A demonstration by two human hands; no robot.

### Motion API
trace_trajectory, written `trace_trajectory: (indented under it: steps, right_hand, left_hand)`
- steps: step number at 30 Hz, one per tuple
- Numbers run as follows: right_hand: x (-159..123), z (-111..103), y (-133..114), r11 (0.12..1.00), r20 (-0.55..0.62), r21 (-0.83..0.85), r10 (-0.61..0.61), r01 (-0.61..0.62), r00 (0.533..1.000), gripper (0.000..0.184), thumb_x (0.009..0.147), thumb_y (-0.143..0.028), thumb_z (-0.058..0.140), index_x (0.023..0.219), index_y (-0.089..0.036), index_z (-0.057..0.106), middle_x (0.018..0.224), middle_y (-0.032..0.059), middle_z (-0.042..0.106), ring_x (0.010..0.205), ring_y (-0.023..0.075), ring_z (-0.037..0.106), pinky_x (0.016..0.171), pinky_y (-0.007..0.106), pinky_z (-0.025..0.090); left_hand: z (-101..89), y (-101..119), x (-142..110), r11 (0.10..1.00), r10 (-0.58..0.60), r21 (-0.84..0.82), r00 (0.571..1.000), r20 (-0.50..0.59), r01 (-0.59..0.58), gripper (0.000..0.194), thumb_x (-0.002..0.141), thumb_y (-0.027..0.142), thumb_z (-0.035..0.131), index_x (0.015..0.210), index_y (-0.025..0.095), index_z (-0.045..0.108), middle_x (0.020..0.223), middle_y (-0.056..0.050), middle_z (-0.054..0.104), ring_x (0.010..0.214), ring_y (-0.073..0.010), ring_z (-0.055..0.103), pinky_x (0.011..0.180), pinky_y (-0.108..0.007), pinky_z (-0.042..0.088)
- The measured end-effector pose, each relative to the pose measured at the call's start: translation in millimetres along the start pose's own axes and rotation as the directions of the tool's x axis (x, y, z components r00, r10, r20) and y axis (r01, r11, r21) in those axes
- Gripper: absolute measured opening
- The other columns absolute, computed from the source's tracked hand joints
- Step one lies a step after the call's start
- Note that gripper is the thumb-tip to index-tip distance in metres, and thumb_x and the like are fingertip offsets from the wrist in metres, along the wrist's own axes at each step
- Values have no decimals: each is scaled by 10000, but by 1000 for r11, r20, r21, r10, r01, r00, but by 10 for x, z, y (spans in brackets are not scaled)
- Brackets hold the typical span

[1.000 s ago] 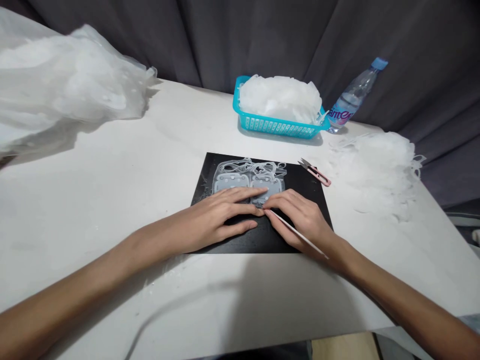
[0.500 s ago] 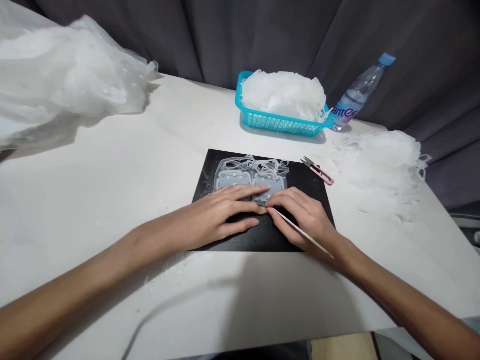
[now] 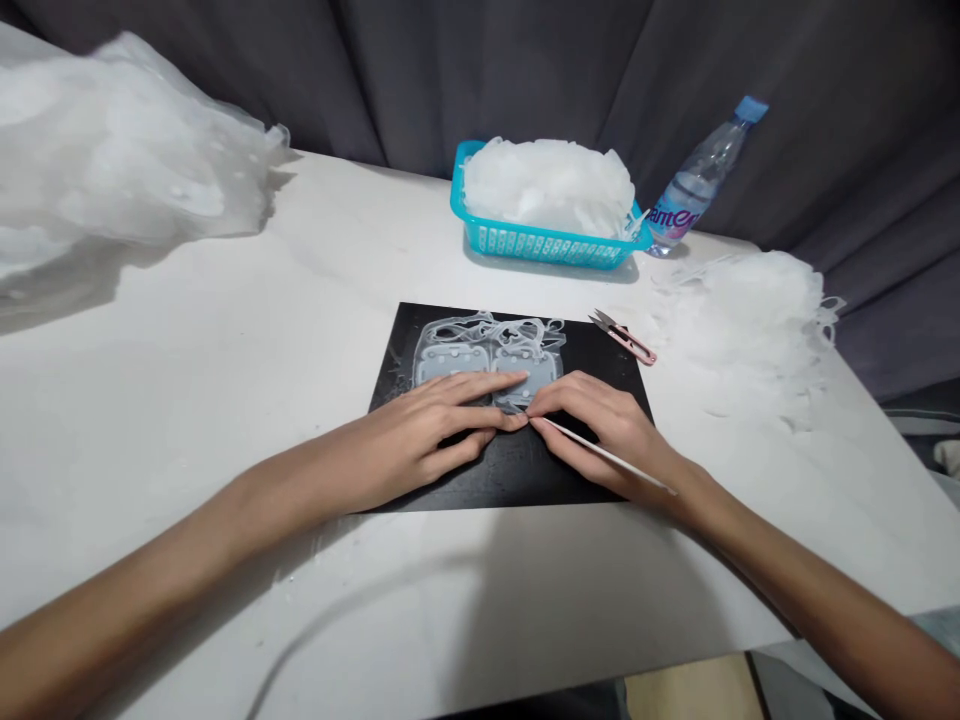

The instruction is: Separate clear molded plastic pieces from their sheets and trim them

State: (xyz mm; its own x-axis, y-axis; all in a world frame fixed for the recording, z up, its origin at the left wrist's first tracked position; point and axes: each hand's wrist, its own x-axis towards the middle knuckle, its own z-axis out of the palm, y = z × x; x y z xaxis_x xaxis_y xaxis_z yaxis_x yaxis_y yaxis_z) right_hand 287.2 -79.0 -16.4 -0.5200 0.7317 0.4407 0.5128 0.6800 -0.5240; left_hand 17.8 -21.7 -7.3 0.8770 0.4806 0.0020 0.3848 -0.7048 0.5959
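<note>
My left hand (image 3: 439, 425) lies with its fingers stretched out over a translucent, rubbery-looking sheet (image 3: 545, 376) with two rounded rectangular panels and looping thin strips along its far side. The sheet rests on a black board (image 3: 517, 480), and my fingers cover its near left part. My right hand (image 3: 604, 422) is closed in a pinch on a thin white stick (image 3: 600, 457), which slants back toward the wrist. Its fingertips meet the left fingertips at the sheet's near edge. Whatever sits between those tips is too small to make out.
Pink-handled thread snips (image 3: 631, 343) lie at the board's far right corner. Behind are a turquoise basket (image 3: 551, 248) full of translucent white pieces and a water bottle (image 3: 686, 200). A similar heap (image 3: 772, 310) lies right; a large clear bag (image 3: 142, 160) stands left.
The whole view has shifted slightly, so the things on the table appear further left. My left thumb has drawn closer to the other fingers. Both hands stay at the sheet's near edge.
</note>
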Motion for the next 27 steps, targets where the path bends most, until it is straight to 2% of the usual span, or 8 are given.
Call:
trace_trajectory:
  steps: [5, 10, 17, 24, 26, 27]
  right_hand:
    - [43, 12, -9, 989, 19, -129, -66, 68, 998, 139, 1071, -170, 554, 1167, -187, 653, 1073, 95, 752, 999, 227, 703, 904, 380, 601]
    - [71, 9, 0, 950, 66, -291, -99, 114, 993, 262, 1080, -194, 531, 1311, -136, 641, 1205, 163, 739, 1076, 266, 706, 947, 433, 621]
    - [72, -24, 64, 926, 111, -338, -137, 167, 984, 220, 1074, -180, 541, 1221, -115, 691, 1123, 158, 740, 1019, 257, 697, 916, 412, 621]
    - [104, -3, 102, 890, 132, -412, -152, 194, 980, 243, 1076, -155, 520, 1264, -119, 670, 1163, 152, 739, 1042, 253, 692, 923, 407, 612]
    - [110, 11, 115, 880, 133, -428, -163, 205, 978, 227, 1082, -167, 520, 1244, -134, 676, 1129, 141, 747, 1014, 247, 691, 900, 403, 611]
    - [112, 17, 118, 878, 125, -431, -169, 207, 978, 219, 1086, -179, 521, 1235, -141, 677, 1114, 137, 750, 1001, 245, 691, 887, 402, 609]
  left_hand:
    - [8, -11, 1, 1000, -5, -14, 1000, -22, 4, 382, 1096, 292, 511, 1428, 372, 681, 1741, 35, 363, 1565, -267, 424, 1302, -439, 339]
    - [-32, 11, 3, 1000, 12, -2, 1000, -22, -12, 418, 1094, 278, 499, 1470, 377, 652, 1734, 24, 376, 1554, -276, 444, 1298, -449, 350]
    - [-55, 26, -12, 1000, -8, -15, 1000, -23, 8, 424, 1097, 299, 512, 1490, 409, 628, 1739, 30, 363, 1556, -280, 442, 1285, -441, 374]
    - [-56, -42, -2, 1000, 4, -14, 1000, -2, -4, 413, 1092, 291, 509, 1469, 381, 652, 1744, 13, 358, 1551, -284, 440, 1292, -454, 354]
    - [-52, 2, -8, 1000, 1, 3, 1000, -22, -1, 404, 1093, 289, 497, 1454, 374, 660, 1745, 9, 356, 1545, -281, 443, 1284, -438, 355]
    - [-45, 48, -13, 1000, -7, 9, 998, -60, 7, 381, 1092, 297, 496, 1419, 354, 681, 1720, -7, 403, 1519, -279, 472, 1269, -426, 370]
